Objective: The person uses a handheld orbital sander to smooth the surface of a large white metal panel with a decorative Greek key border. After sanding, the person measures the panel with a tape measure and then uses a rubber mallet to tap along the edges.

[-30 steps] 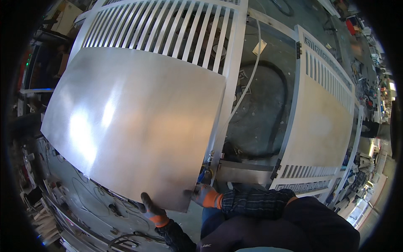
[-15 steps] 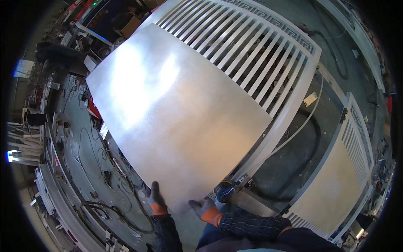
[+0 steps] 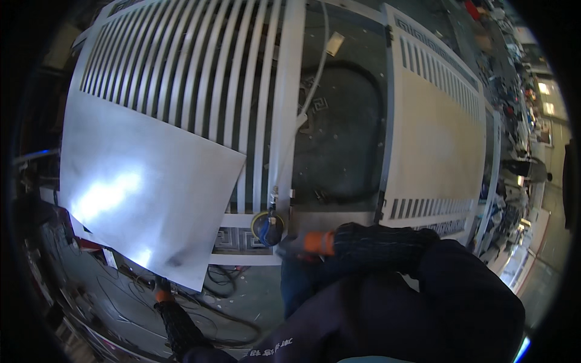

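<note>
A large shiny metal sheet [image 3: 151,175] lies over the slatted white metal gate frame [image 3: 284,121], tilted on it with its near corner past the frame's edge. My left hand [image 3: 161,285], in a grey and orange glove, holds the sheet's near edge; its fingers are partly hidden. A round power tool [image 3: 267,228] with a yellow rim and blue part, joined to a pale hose, rests on the frame's near corner. Just right of it is my right hand [image 3: 296,247], gloved alike, its fingers smeared by motion and apart from the sheet.
A second gate panel [image 3: 436,133] with a beige sheet and slats stands to the right. Between the two panels, a pale hose [image 3: 318,78] and a dark cable [image 3: 380,121] run over the floor. Cables [image 3: 224,281] lie on the floor near my left arm.
My view has swung to the right. My right hand has left the sheet's near corner and moved right beside the round tool. My left hand stays at the sheet's edge.
</note>
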`<control>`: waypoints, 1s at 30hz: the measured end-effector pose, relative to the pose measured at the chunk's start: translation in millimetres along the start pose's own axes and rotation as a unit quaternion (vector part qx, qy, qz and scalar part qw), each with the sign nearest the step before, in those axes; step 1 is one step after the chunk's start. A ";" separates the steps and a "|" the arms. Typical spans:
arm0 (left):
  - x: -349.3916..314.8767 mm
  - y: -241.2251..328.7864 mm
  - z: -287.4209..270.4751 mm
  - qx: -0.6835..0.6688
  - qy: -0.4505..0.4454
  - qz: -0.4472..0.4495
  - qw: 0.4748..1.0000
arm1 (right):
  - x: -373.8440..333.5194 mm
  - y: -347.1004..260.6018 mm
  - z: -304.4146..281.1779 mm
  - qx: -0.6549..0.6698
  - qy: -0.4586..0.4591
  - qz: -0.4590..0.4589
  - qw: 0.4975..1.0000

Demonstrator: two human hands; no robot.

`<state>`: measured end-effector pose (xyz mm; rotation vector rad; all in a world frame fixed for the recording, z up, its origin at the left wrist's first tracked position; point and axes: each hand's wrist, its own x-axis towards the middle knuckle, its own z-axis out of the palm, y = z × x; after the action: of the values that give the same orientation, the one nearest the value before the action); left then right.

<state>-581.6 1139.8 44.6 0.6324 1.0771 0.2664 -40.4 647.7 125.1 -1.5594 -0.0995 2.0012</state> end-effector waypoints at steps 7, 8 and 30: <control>41.0 -76.1 183.2 0.314 0.245 0.167 0.902 | -123.7 145.2 -83.6 0.262 0.286 -0.050 0.920; 38.4 -92.4 196.0 0.311 0.231 0.191 0.902 | -128.0 162.4 -93.3 0.219 0.360 -0.031 0.906; -376.9 -477.4 136.7 0.222 0.199 -0.223 0.928 | -96.9 489.9 -155.2 -0.098 0.584 0.033 0.805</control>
<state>-682.4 525.6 79.0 0.7288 1.6633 -0.2694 -84.1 152.7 -37.6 -2.6646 0.2527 0.7625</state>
